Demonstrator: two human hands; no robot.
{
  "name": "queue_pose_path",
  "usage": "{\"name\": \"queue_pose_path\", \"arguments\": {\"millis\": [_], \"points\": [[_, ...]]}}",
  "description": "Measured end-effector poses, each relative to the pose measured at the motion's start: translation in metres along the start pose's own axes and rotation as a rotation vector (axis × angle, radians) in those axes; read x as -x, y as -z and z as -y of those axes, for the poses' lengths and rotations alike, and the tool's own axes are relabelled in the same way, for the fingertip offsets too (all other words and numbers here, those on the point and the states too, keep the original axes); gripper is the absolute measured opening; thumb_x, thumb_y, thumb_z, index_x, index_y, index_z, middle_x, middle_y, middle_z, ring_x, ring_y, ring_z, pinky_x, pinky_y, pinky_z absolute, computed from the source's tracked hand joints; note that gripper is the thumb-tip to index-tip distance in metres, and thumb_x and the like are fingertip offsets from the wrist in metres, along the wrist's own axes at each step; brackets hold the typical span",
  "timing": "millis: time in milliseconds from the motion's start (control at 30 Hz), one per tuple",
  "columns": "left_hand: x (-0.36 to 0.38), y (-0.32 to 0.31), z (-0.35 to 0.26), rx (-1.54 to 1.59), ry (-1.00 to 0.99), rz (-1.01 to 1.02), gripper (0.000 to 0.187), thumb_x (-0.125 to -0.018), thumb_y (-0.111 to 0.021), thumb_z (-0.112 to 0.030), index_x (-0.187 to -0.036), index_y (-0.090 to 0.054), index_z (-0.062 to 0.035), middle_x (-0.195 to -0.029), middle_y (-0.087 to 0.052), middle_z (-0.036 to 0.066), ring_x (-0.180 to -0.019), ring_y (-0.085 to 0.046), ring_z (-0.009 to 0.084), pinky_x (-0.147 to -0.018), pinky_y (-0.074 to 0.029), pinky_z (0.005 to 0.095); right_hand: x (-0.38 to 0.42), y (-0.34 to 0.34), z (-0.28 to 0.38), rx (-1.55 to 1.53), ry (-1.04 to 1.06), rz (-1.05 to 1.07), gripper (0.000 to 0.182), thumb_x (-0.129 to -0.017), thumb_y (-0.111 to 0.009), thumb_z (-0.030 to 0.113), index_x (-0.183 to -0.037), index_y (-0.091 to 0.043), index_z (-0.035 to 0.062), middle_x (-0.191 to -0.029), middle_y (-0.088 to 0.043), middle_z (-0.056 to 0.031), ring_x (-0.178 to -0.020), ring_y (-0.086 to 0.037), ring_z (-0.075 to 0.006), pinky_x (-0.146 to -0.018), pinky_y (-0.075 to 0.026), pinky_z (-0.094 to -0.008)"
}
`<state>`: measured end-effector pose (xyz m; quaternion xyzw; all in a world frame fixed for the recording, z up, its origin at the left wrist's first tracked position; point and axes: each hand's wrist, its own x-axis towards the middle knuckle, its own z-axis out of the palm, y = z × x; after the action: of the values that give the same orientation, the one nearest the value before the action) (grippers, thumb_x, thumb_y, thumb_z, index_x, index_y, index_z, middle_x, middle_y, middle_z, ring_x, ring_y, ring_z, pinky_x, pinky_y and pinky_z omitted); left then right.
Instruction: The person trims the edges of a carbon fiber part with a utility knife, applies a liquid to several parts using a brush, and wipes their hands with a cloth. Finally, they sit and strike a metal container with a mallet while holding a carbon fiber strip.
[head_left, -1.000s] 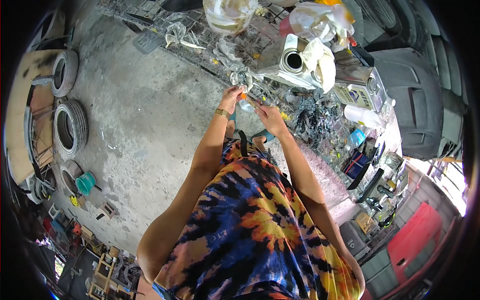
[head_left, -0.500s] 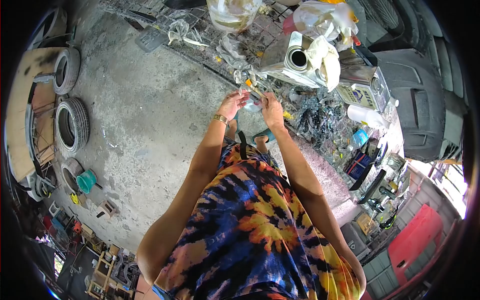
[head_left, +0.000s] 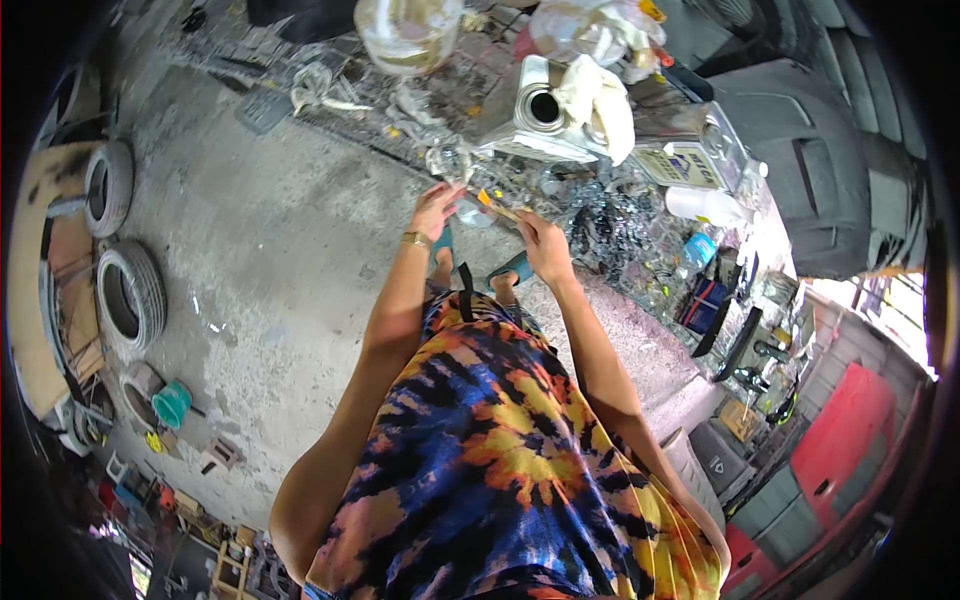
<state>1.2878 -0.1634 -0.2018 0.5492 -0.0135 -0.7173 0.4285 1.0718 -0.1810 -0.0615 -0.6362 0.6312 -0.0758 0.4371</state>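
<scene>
Head view: right hand (head_left: pixel 545 248) around orange-tipped tool (head_left: pixel 499 206), left hand (head_left: pixel 435 210) loosely spread, cloth-draped (head_left: pixel 598 102) metal can (head_left: pixel 552 146) beyond.

The shirt (head_left: pixel 520 440) is tie-dyed, with yellow and orange bursting out through blue and black. The small tool (head_left: pixel 497 204) has an orange tip and, as far as its size allows, a tan handle. The watch (head_left: pixel 416 239) is gold, the sandals (head_left: pixel 515 267) teal, the bucket (head_left: pixel 172 404) green, the cloth (head_left: pixel 598 100) cream, the car door (head_left: pixel 845 435) red, and the floor (head_left: pixel 270 270) mottled grey.
</scene>
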Motion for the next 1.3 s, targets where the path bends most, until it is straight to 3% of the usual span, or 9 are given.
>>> {"name": "queue_pose_path", "arguments": {"millis": [100, 233, 333, 433, 867, 1100, 1167, 1267, 1300], "points": [[0.028, 0.012, -0.008, -0.181, 0.060, 0.072, 0.043, -0.085, -0.064, -0.032, -0.119, -0.053, -0.0106, -0.111, -0.063, 0.004, -0.104, -0.057, 0.0152, -0.089, -0.037, 0.0330, 0.028, 0.057, -0.012, -0.002, 0.173, -0.154, 0.023, -0.087, -0.051, 0.001, -0.108, -0.060, -0.0021, -0.109, -0.062, -0.0198, -0.097, -0.062, -0.0299, -0.083, -0.047, -0.0294], [0.046, 0.106, 0.039, -0.352, 0.164, -0.090, 0.044, -0.086, -0.060, -0.034, -0.123, -0.051, -0.0108, -0.111, -0.063, 0.005, -0.103, -0.057, 0.0163, -0.080, -0.043, 0.0336, 0.018, 0.098, 0.000, 0.100, 0.072, -0.301, 0.012, -0.087, -0.052, 0.005, -0.098, -0.055, 0.0016, -0.073, -0.062, -0.0177, -0.070, -0.063, -0.0337, -0.060, -0.047, -0.0392], [0.036, 0.258, 0.138, -0.460, 0.384, -0.209, 0.030, -0.086, -0.055, -0.026, -0.111, -0.055, -0.0099, -0.098, -0.064, 0.004, -0.086, -0.060, 0.0184, -0.068, -0.046, 0.0356, -0.028, 0.080, -0.031, 0.283, 0.069, -0.260, 0.014, -0.085, -0.055, 0.012, -0.098, -0.054, 0.0064, -0.074, -0.062, -0.0187, -0.072, -0.062, -0.0376, -0.063, -0.048, -0.0438], [0.118, 0.234, 0.097, -0.663, 0.578, -0.410, 0.034, -0.082, -0.058, -0.028, -0.111, -0.056, -0.0107, -0.094, -0.064, 0.004, -0.081, -0.059, 0.0165, -0.072, -0.046, 0.0321, -0.059, 0.056, -0.040, 0.421, 0.029, -0.176, 0.014, -0.085, -0.055, 0.019, -0.095, -0.055, 0.0096, -0.076, -0.063, -0.0191, -0.074, -0.061, -0.0392, -0.066, -0.048, -0.0481], [0.156, 0.230, 0.084, -0.438, 0.314, -0.417, 0.042, -0.088, -0.056, -0.033, -0.121, -0.052, -0.0088, -0.104, -0.065, 0.007, -0.091, -0.061, 0.0185, -0.076, -0.047, 0.0355, -0.008, 0.057, 0.052, 0.154, 0.302, -0.296, 0.006, -0.085, -0.054, 0.012, -0.088, -0.052, 0.0079, -0.082, -0.061, -0.0158, -0.071, -0.060, -0.0380, -0.060, -0.047, -0.0456], [0.145, 0.206, 0.082, -0.331, 0.209, -0.381, 0.042, -0.087, -0.058, -0.035, -0.120, -0.051, -0.0098, -0.102, -0.064, 0.007, -0.088, -0.061, 0.0181, -0.072, -0.046, 0.0326, -0.069, -0.018, 0.067, 0.429, 0.499, -0.032, 0.015, -0.085, -0.051, 0.008, -0.100, -0.052, 0.0096, -0.088, -0.058, -0.0144, -0.079, -0.060, -0.0386, -0.066, -0.050, -0.0454], [0.152, 0.202, 0.081, -0.323, 0.180, -0.372, 0.039, -0.088, -0.058, -0.031, -0.120, -0.052, -0.0096, -0.102, -0.064, 0.007, -0.089, -0.062, 0.0186, -0.073, -0.047, 0.0329, -0.064, -0.005, 0.063, 0.534, 0.541, 0.114, 0.043, -0.070, -0.063, 0.001, -0.110, -0.052, 0.0074, -0.098, -0.058, -0.0167, -0.083, -0.062, -0.0365, -0.071, -0.051, -0.0434], [0.162, 0.216, 0.099, -0.363, 0.202, -0.406, 0.038, -0.089, -0.055, -0.032, -0.118, -0.054, -0.0086, -0.101, -0.064, 0.008, -0.087, -0.061, 0.0189, -0.070, -0.047, 0.0327, -0.052, 0.020, 0.082, 0.456, 0.426, 0.151, 0.045, -0.065, -0.067, 0.000, -0.108, -0.056, 0.0068, -0.098, -0.059, -0.0187, -0.084, -0.062, -0.0372, -0.072, -0.051, -0.0431], [0.165, 0.221, 0.104, -0.363, 0.250, -0.443, 0.038, -0.088, -0.055, -0.030, -0.119, -0.054, -0.0077, -0.101, -0.064, 0.009, -0.088, -0.062, 0.0200, -0.072, -0.048, 0.0347, -0.052, 0.021, 0.090, 0.447, 0.450, 0.146, 0.028, -0.071, -0.063, 0.002, -0.098, -0.058, 0.0059, -0.094, -0.061, -0.0189, -0.083, -0.062, -0.0369, -0.072, -0.051, -0.0435]]}}
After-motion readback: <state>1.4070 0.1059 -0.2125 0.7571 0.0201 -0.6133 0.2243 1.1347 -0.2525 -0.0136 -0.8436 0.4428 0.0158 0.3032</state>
